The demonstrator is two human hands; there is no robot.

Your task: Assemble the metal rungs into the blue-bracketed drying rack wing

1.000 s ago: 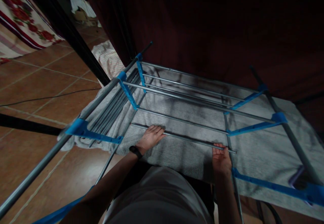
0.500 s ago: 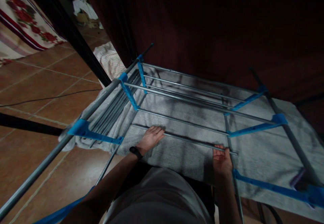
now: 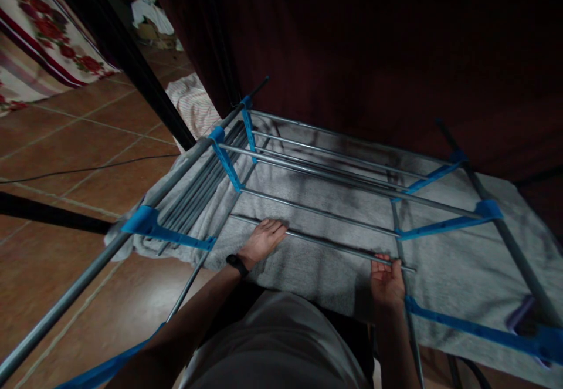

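Note:
A thin grey metal tube (image 3: 329, 244) lies crosswise in front of me, between the two sides of a half-built rack. My left hand (image 3: 266, 240) is closed over it from above, left of its middle, with a dark band on the wrist. Palm up, my right hand (image 3: 387, 280) grips the tube near its right end, fingers behind and thumb in front. The rack's grey side poles carry blue plastic brackets (image 3: 448, 226), with several tubes joining them farther back. The tube's right end reaches just past the thin right side rod (image 3: 401, 260).
Grey cloth (image 3: 316, 286) covers the surface under the rack. Several loose tubes (image 3: 197, 189) lie in a bundle at its left. A dark purple object (image 3: 521, 314) sits at the right. Black posts (image 3: 127, 60) and a tiled floor (image 3: 88, 172) are on the left, a dark red curtain (image 3: 352, 54) behind.
The view has shifted very slightly. Both hands keep their hold on the tube, which is in nearly the same position; its right end sits a touch farther right.

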